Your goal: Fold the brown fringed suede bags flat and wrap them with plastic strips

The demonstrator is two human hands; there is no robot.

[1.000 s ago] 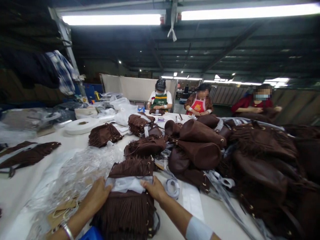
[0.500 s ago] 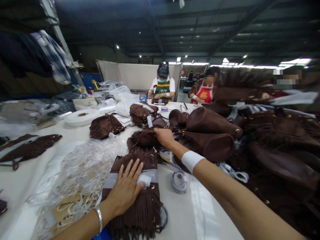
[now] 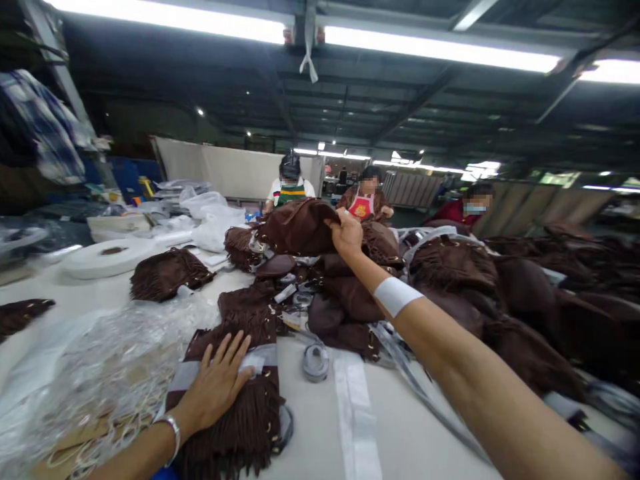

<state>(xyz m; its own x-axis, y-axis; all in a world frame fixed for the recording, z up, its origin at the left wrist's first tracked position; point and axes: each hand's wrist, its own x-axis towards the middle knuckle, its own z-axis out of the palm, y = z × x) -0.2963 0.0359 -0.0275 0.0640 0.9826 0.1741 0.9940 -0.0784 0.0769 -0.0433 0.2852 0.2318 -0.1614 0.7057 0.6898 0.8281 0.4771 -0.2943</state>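
My left hand lies flat with fingers spread on a brown fringed bag, over the grey strip wrapped across it. Brass eyelets show along the bag's right side. Farther out, my right hand is closed on the edge of a brown bag, which is raised above a heap of other brown bags. A white band circles my right wrist. Under the raised bag lie more brown bags with grey straps. A coiled grey strap rests on the table to the right of my left hand.
Clear plastic bags and tags with white cords spread at the left. Behind them are a white roll and a small fringed bag. More brown bags pile up at the right. Several co-workers sit across the table.
My right hand has taken hold of a brown bag and lifted it above the heap. My left hand stays flat on the fringed bag. The view has swung right and upward.
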